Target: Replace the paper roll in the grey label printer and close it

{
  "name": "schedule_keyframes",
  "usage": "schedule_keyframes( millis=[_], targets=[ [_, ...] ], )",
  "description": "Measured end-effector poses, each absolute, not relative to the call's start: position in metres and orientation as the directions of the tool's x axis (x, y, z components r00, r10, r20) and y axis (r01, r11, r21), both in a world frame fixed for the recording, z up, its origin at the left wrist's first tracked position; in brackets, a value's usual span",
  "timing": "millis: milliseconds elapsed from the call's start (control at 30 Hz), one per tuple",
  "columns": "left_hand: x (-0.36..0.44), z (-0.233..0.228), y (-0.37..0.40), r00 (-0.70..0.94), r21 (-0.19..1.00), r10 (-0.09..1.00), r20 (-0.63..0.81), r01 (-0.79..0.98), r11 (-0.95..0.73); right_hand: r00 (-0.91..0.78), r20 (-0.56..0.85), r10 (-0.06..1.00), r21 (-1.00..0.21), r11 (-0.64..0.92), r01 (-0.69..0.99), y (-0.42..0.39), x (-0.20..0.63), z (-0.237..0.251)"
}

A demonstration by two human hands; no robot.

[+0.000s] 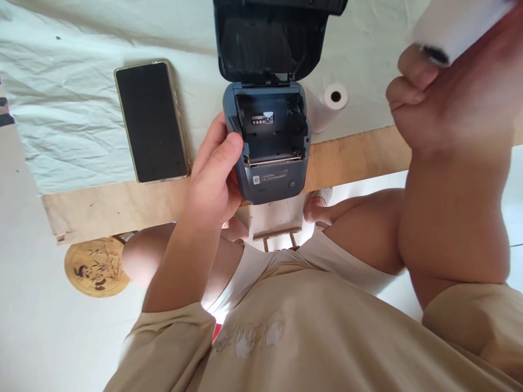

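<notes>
My left hand (218,169) is closed around the left side of a dark blue-grey portable label printer (273,185), its thumb on the rim. The printer's black lid (269,49) stands raised, so the inside shows, with a small printed label on its back wall and a metal bar along the front. At the upper right, my right hand (429,103) is wrapped round a white paper roll (461,27) with a dark core end; this hand is partly blurred. Just right of the printer, another white paper roll (335,97) with a black core rests on the table.
A smartphone (151,120) in a clear case lies on the pale cloth (77,130) to the left. The table's bare wooden front edge (355,155) runs above my legs. A round wooden stool top (98,267) with a panda picture stands at the lower left.
</notes>
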State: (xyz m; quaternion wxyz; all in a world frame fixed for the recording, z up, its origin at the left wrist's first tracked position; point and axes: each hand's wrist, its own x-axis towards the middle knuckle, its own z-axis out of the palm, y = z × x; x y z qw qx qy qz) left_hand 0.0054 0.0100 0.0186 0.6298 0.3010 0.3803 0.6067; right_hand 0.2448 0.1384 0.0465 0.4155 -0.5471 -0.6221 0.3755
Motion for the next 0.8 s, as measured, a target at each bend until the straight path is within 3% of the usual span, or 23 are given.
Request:
schedule_keyframes(
  millis=[133,267,433,800],
  targets=[
    [0.005,0.021,0.01,-0.007,0.834,0.992,-0.129,-0.542,0.104,-0.056,0.237,0.97,-0.911,0.242,0.333,0.134,0.239,0.03],
    [0.005,0.02,0.01,-0.014,0.827,0.993,-0.116,-0.555,0.089,-0.098,0.371,0.924,-0.779,0.367,0.509,0.126,0.241,0.032],
    [0.006,0.019,0.011,-0.023,0.837,0.992,-0.122,-0.54,0.09,-0.15,0.286,0.946,-0.602,0.299,0.74,0.124,0.249,0.034],
    [0.007,0.017,0.012,-0.035,0.834,0.993,-0.115,-0.547,0.077,-0.219,0.194,0.956,-0.437,0.284,0.854,0.126,0.253,0.027]
  ],
)
